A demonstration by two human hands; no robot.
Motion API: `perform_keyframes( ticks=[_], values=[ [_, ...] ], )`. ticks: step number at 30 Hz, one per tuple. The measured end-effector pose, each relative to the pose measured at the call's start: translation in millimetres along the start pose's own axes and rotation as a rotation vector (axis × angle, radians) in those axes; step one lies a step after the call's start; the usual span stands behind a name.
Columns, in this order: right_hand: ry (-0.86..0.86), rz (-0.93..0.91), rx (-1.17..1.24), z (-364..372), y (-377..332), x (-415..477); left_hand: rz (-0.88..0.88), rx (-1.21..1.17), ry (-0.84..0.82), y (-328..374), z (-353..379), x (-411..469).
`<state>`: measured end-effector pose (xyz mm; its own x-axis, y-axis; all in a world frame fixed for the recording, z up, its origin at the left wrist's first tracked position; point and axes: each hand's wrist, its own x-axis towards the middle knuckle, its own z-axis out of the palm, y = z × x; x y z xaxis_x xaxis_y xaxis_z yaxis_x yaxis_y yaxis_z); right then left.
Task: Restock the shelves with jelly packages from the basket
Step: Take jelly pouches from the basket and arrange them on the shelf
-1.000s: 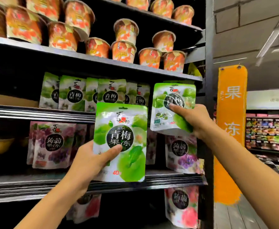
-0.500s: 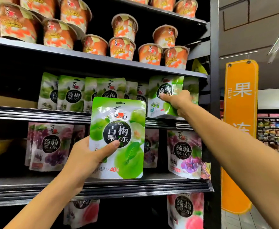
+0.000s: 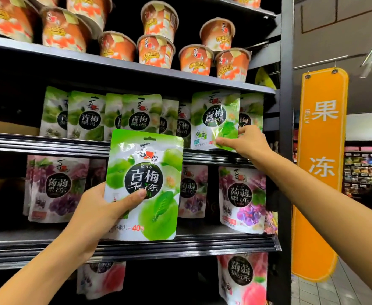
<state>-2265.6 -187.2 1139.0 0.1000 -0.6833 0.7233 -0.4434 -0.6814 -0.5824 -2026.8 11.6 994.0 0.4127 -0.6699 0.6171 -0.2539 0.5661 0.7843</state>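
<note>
My left hand [image 3: 99,208] grips a green plum jelly pouch [image 3: 145,186] upright in front of the shelves, thumb across its front. My right hand [image 3: 245,143] is stretched to the right end of the middle shelf [image 3: 48,144], where its fingertips pinch the lower right corner of another green jelly pouch [image 3: 215,119]. That pouch stands upright on the shelf at the front of the row of green pouches [image 3: 88,115]. The basket is out of view.
Orange jelly cups [image 3: 156,50] fill the top shelf. Purple grape jelly pouches [image 3: 57,188] stand on the shelf below, pink ones [image 3: 242,280] lower still. A black upright post [image 3: 286,150] ends the shelving; an orange hanging sign [image 3: 319,172] is to its right.
My right hand carried its green pouch up and back onto the middle shelf, stood it at the right end, and slid down to its lower corner. The left hand kept its pouch almost still.
</note>
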Motion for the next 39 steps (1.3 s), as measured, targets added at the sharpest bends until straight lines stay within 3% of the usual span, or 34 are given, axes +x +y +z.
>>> perform_keyframes(
  ticks=[15,18,21,23,25,27,31,34,39],
  values=[
    [0.106,0.049,-0.151,7,5,-5,0.015,-0.026,-0.005,13,27,12],
    [0.135,-0.009,-0.157,7,5,-12,0.002,-0.061,-0.008,22,34,18],
    [0.264,-0.186,-0.187,10,-5,-30,-0.026,-0.101,-0.005,35,41,27],
    [0.133,-0.231,0.109,11,-22,-48,-0.053,-0.122,-0.004,44,46,38],
    [-0.264,-0.077,0.522,14,-41,-67,-0.080,-0.117,-0.001,52,49,50],
    [-0.532,0.007,0.587,21,-52,-82,-0.088,-0.097,-0.005,58,51,61],
    [-0.473,0.085,0.659,29,-62,-81,-0.087,-0.047,0.033,73,54,75],
    [-0.337,0.231,0.743,22,-67,-63,0.105,0.083,0.105,77,48,80],
    [-0.158,0.281,0.778,20,-68,-33,0.611,0.683,0.008,65,44,71]
  ],
)
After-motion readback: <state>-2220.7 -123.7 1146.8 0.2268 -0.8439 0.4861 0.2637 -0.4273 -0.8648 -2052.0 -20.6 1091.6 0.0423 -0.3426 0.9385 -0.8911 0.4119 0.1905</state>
